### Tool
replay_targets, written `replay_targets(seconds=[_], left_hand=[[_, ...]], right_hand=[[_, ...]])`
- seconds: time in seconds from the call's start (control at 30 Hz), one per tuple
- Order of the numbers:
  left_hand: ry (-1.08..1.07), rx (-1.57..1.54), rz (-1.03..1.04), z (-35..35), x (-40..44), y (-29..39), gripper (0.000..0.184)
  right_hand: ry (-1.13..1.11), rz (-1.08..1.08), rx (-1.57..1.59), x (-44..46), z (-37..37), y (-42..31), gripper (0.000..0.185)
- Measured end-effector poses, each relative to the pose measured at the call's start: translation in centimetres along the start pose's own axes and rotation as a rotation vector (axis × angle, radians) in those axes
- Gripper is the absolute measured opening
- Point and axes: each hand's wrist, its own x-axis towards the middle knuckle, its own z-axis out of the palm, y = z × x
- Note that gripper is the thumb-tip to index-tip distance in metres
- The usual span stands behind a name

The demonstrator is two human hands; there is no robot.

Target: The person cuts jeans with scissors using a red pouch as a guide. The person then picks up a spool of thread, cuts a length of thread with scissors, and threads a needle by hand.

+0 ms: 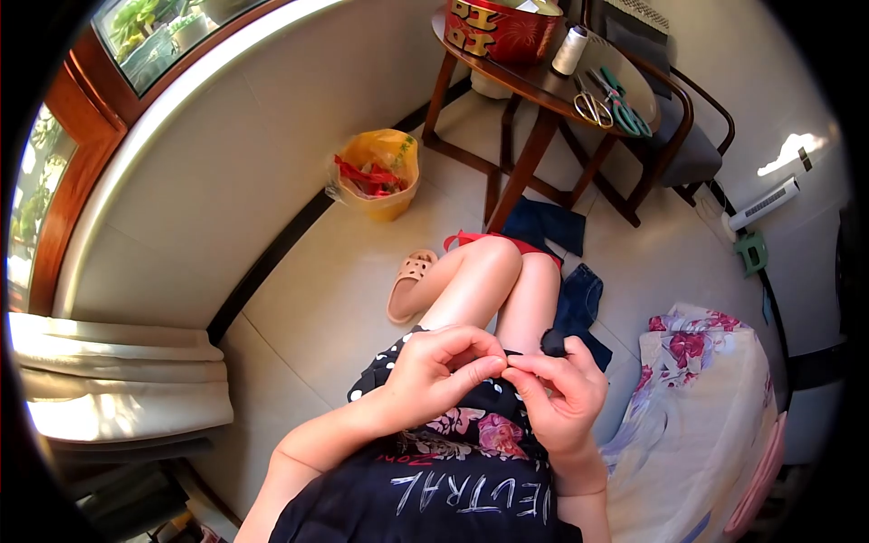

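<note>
My left hand (448, 366) and my right hand (563, 391) meet above my lap, thumb and forefinger of each pinched together and the fingertips nearly touching. Whatever lies between the fingertips is too small to make out. A small black item (552, 342) shows by the curled fingers of my right hand; whether it is held cannot be told. Beneath the hands is dark cloth with white dots and pink flowers (501, 434).
A round wooden table (534, 86) ahead bears a red tin (501, 34), a thread spool (570, 51), gold scissors (593, 110) and teal scissors (631, 119). A yellow bin (389, 206) stands left of it. Jeans (579, 303) lie on the floor; floral fabric (692, 407) is at right.
</note>
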Motion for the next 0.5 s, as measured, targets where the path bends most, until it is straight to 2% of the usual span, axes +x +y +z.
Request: replay_targets(seconds=[0.07, 0.27, 0.3, 0.4, 0.5], left_hand=[[-0.031, -0.185, -0.11, 0.3, 0.0, -0.2, 0.012], [-0.017, -0.481, -0.136, 0.5, 0.6, -1.6, 0.024], [-0.077, -0.536, -0.11, 0.4, 0.6, -2.2, 0.029], [-0.016, -0.62, -0.168, 1.3, 0.7, -0.8, 0.032], [-0.073, -0.581, -0.138, 1.1, 0.6, -1.4, 0.032]], right_hand=[[0.029, -0.008, -0.028, -0.1, 0.1, 0.1, 0.018], [0.117, -0.005, -0.003, 0.2, 0.9, 0.2, 0.013], [0.145, 0.021, 0.033, 0.3, 1.2, 0.2, 0.013], [0.147, 0.009, 0.019, 0.5, 1.5, 0.5, 0.013], [0.116, -0.042, -0.032, 0.9, 2.0, 0.1, 0.013]])
